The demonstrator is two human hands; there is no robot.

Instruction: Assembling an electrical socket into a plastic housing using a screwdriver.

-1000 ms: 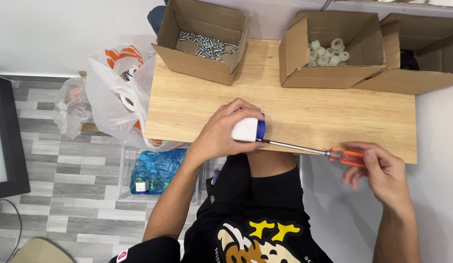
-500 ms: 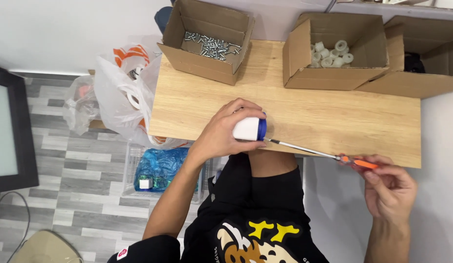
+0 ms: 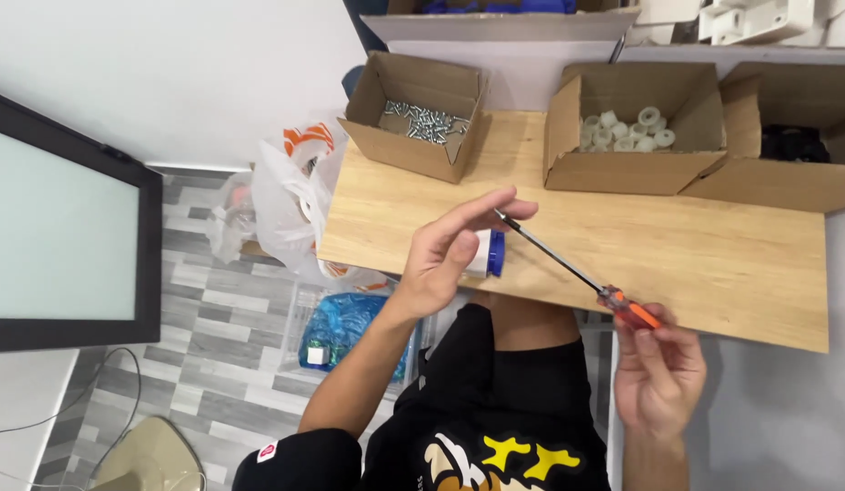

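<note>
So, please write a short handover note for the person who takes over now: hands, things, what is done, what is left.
Left hand: holds the white and blue part above the wooden board; its fingertips touch the screwdriver tip.
Right hand: holds the orange-handled screwdriver by its handle.
Box of screws and box of white rings stand at the back of the board.
Done: cannot tell if any screw is already in the part.
Left: none visible on the tip.

three cardboard boxes (image 3: 420,109) – one screwdriver (image 3: 568,265), two hands (image 3: 450,250)
</note>
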